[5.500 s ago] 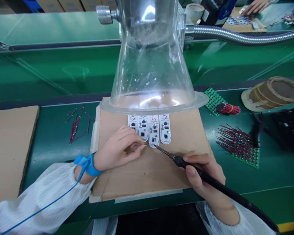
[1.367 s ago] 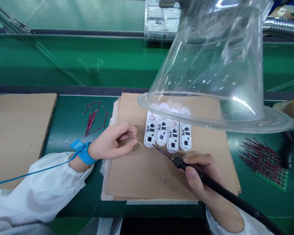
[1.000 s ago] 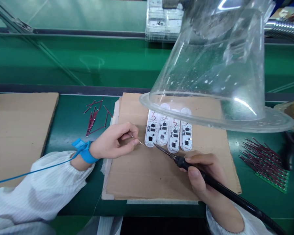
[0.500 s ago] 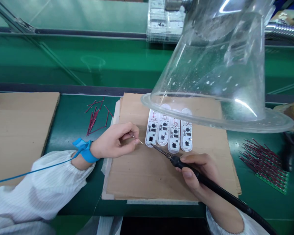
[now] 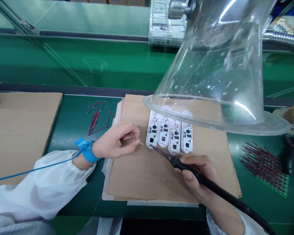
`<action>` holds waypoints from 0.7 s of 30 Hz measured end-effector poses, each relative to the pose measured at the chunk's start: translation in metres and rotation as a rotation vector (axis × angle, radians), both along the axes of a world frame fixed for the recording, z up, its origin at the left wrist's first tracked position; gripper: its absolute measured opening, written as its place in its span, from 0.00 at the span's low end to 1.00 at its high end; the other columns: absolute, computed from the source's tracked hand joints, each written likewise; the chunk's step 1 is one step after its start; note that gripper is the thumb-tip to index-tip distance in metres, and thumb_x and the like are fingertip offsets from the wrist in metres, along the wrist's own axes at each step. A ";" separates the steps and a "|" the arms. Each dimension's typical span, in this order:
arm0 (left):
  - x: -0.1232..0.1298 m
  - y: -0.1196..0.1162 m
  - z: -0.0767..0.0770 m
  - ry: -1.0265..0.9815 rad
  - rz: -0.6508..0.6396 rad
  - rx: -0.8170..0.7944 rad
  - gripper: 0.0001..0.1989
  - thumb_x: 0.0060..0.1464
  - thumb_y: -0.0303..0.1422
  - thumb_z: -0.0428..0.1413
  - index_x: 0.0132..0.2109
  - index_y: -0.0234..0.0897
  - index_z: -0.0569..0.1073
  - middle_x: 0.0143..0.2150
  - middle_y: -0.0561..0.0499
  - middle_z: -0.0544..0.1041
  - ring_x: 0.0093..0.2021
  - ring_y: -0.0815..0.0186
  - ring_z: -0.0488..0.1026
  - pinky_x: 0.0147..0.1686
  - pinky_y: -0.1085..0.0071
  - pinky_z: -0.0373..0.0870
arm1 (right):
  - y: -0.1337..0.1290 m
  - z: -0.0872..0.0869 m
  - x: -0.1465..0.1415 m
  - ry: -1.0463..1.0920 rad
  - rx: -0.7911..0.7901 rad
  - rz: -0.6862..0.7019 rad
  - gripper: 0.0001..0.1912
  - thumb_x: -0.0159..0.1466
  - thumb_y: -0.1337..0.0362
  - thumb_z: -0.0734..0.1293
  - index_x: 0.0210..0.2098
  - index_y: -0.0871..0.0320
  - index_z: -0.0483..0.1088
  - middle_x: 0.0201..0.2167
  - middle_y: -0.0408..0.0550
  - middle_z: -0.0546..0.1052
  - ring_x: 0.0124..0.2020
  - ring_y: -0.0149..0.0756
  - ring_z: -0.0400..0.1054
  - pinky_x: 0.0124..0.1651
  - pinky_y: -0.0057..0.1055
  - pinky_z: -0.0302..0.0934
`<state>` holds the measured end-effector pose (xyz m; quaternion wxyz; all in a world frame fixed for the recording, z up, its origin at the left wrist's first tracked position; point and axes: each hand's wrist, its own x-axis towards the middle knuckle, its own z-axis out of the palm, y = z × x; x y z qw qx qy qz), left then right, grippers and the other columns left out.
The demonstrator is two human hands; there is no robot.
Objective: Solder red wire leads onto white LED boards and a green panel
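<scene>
Pinched between the thumb and fingers of my left hand [image 5: 122, 140] is a thin solder wire [image 5: 140, 142], its free end pointing at the leftmost circuit board. My right hand [image 5: 198, 173] grips a black soldering iron [image 5: 177, 162] like a pen. The iron's tip is at the lower end of the leftmost white circuit board [image 5: 152, 130]; whether it touches cannot be made out. Several such rounded boards, with black chips and thin red wires, lie side by side, among them the rightmost board [image 5: 187, 135]. Their upper ends sit behind the clear hood's rim.
A clear fume hood [image 5: 210, 75] hangs over the cardboard mat [image 5: 161, 182]. Loose dark red wire pieces [image 5: 95, 119] lie left of the mat. At right are a green board bristling with dark red wires [image 5: 267, 169] and a black-handled tool [image 5: 287, 153]. More cardboard [image 5: 19, 127] lies at far left.
The solder wire's end is slightly farther from the iron's tip. The whole view has shifted a little; both hands keep nearly the same pose and grip.
</scene>
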<state>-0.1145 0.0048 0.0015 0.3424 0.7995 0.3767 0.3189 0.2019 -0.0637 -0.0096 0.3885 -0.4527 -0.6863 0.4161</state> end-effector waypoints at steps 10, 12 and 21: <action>0.000 0.000 0.000 0.011 0.011 0.011 0.06 0.61 0.23 0.55 0.39 0.39 0.67 0.26 0.62 0.55 0.24 0.74 0.53 0.24 0.77 0.53 | 0.003 0.002 -0.002 -0.001 -0.035 0.012 0.11 0.72 0.52 0.72 0.51 0.47 0.73 0.42 0.45 0.81 0.37 0.36 0.82 0.40 0.30 0.77; 0.000 0.000 0.000 0.017 0.009 0.018 0.06 0.61 0.23 0.55 0.39 0.39 0.66 0.27 0.62 0.55 0.23 0.74 0.53 0.24 0.77 0.53 | 0.003 0.002 0.000 -0.030 -0.045 0.016 0.11 0.72 0.53 0.73 0.52 0.46 0.73 0.42 0.44 0.82 0.38 0.36 0.82 0.40 0.31 0.77; -0.004 0.001 -0.006 -0.024 0.029 0.030 0.06 0.61 0.24 0.54 0.41 0.40 0.66 0.27 0.62 0.58 0.23 0.73 0.53 0.24 0.77 0.55 | 0.008 0.000 -0.001 0.214 0.103 -0.144 0.14 0.73 0.51 0.71 0.51 0.51 0.73 0.33 0.43 0.78 0.31 0.35 0.77 0.33 0.31 0.73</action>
